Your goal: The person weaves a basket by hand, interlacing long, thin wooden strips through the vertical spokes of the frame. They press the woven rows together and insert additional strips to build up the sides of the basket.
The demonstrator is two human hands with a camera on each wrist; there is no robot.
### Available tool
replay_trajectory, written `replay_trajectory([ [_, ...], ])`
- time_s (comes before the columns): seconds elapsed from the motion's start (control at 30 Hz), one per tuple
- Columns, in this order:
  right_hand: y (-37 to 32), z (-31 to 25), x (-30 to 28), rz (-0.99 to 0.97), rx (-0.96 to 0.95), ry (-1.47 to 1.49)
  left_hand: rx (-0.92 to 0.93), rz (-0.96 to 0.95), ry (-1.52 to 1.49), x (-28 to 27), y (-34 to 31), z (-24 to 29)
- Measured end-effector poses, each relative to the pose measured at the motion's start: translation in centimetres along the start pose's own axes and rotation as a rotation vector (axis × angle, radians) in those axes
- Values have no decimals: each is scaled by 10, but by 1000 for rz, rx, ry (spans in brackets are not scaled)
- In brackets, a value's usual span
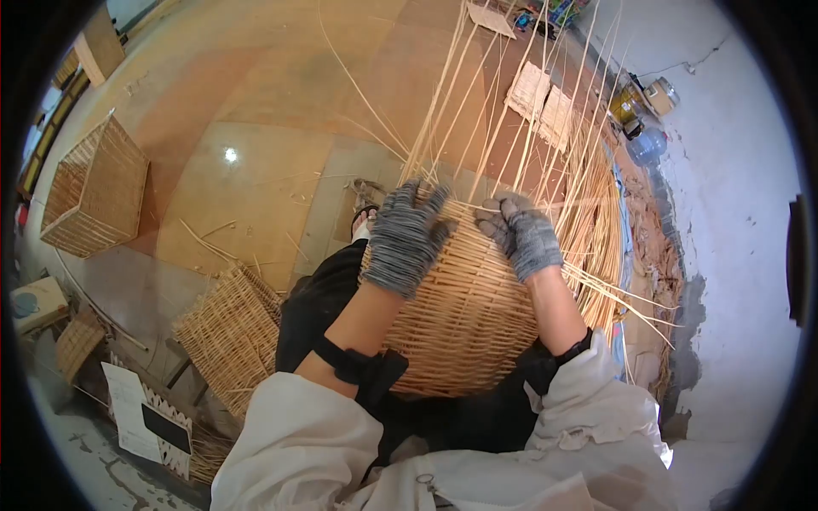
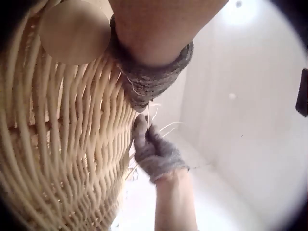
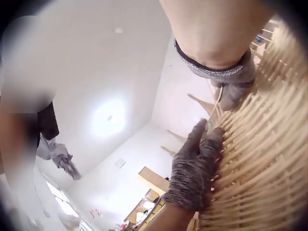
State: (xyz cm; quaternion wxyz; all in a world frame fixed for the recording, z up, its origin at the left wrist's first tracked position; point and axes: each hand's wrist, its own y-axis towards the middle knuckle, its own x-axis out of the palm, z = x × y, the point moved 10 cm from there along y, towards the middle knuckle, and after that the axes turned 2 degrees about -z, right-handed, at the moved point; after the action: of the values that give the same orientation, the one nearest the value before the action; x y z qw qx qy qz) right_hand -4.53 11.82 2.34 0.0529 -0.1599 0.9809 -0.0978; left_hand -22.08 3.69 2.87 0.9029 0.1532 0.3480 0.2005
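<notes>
A woven wicker panel (image 1: pixel 464 311) leans over the lap, with long loose rods (image 1: pixel 464 111) fanning out from its upper edge. The gloved left hand (image 1: pixel 405 238) lies on the panel's upper left edge, fingers spread and fairly straight. Near the upper right edge the gloved right hand (image 1: pixel 524 234) pinches a thin rod between thumb and fingers. That rod (image 3: pixel 217 103) runs from the right hand (image 3: pixel 233 91) towards the left hand (image 3: pixel 195 168) in the right wrist view. In the left wrist view the right hand (image 2: pixel 156 151) shows beyond the wicker face (image 2: pixel 62 125).
On the floor at left stands a wicker box (image 1: pixel 98 192), with another woven piece (image 1: pixel 228 332) nearer the left knee. A long bundle of rods (image 1: pixel 596 213) lies along the right wall, near a blue water bottle (image 1: pixel 648 146). Flat woven pieces (image 1: pixel 528 92) lie ahead.
</notes>
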Motion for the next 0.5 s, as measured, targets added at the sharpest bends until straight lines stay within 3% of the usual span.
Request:
replay_trajectory([
  [0.03,14,-20,2,-58,-142,-528,46,-40,142,6,0,12],
  [0.1,48,-53,15,12,-396,-903,-65,-61,293,10,4,27],
  [0.13,62,-71,24,146,-495,-744,-112,-81,370,12,4,33],
  [0.17,73,-76,34,182,-462,-526,-147,-82,362,12,3,36],
  [0.27,53,-68,3,263,-288,-145,-210,-80,362,10,5,37],
  [0.33,24,-25,-40,206,-146,6,-218,-71,389,6,3,37],
  [0.43,-34,24,-77,308,138,321,7,94,384,9,3,64],
  [0.5,-4,7,-110,209,-124,-258,251,-90,340,36,0,99],
])
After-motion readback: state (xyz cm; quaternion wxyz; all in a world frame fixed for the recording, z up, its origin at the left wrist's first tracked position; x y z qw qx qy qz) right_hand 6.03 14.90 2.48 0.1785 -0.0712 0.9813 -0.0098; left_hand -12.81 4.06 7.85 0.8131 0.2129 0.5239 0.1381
